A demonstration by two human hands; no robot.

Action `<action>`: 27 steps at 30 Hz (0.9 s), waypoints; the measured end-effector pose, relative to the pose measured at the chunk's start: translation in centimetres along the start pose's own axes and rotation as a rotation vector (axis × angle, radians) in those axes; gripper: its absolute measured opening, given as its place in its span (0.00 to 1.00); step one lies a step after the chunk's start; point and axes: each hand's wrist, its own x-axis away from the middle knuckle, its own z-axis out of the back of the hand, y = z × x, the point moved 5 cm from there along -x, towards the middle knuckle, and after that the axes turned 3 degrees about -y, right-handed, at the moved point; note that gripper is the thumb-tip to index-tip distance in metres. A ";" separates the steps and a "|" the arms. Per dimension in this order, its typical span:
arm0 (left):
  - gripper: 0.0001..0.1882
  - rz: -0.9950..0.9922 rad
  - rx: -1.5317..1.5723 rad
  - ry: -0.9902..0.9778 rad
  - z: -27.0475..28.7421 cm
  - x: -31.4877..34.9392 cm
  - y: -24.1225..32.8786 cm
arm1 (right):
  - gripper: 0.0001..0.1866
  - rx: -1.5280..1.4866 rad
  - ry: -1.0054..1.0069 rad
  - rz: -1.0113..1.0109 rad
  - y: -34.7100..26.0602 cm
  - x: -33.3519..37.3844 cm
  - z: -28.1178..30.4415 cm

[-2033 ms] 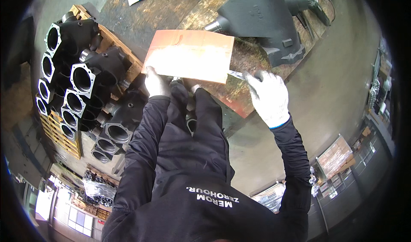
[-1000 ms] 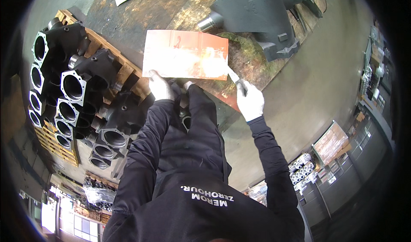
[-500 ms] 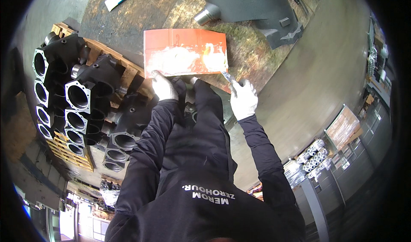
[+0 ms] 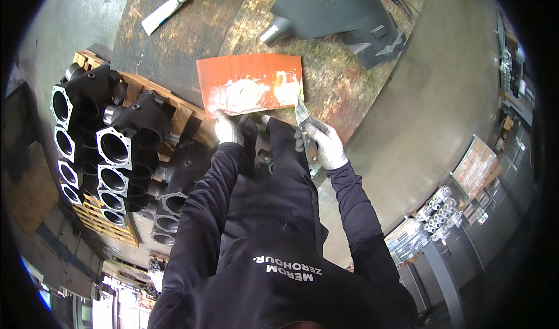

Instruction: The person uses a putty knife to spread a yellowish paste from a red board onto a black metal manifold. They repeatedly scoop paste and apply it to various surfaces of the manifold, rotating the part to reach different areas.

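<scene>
An orange sheet (image 4: 221,70), smeared with whitish paste, lies at the near edge of the worn table. At its near left corner my left hand (image 4: 229,130), in a white glove, pinches the edge. My right hand (image 4: 327,144), gloved too, is closed around the handle of a putty knife (image 4: 302,112). The metal blade points away from me, its tip at the sheet's right edge beside a patch of paste. Beyond the sheet rests a large dark casting (image 4: 320,9) with a shiny pipe end.
A white tube (image 4: 165,15) lies at the far left of the table (image 4: 174,41). To my left, several black castings (image 4: 113,146) with round openings stand on wooden pallets (image 4: 108,221). Grey floor (image 4: 407,108) stretches along the right, toward wrapped goods (image 4: 439,215).
My right hand has turned, so the putty knife's blade and handle now show more. The sheet appears lower and slightly tilted. More of the tube and far table is in view.
</scene>
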 end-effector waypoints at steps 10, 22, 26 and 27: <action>0.50 0.252 -0.214 0.097 3.8 -4.4 -1.0 | 0.22 -0.052 -0.060 0.218 -6.3 1.8 1.4; 0.15 -0.944 -1.083 -0.109 -20.6 5.5 18.1 | 0.18 -0.058 0.021 0.420 -20.4 -1.5 10.9; 0.41 -1.348 -1.151 -0.277 -35.9 7.3 23.2 | 0.19 0.195 0.295 0.523 -24.1 -3.2 13.6; 0.52 -1.448 -1.386 -0.237 -39.0 7.6 24.2 | 0.19 0.221 0.312 0.526 -24.8 -3.7 14.0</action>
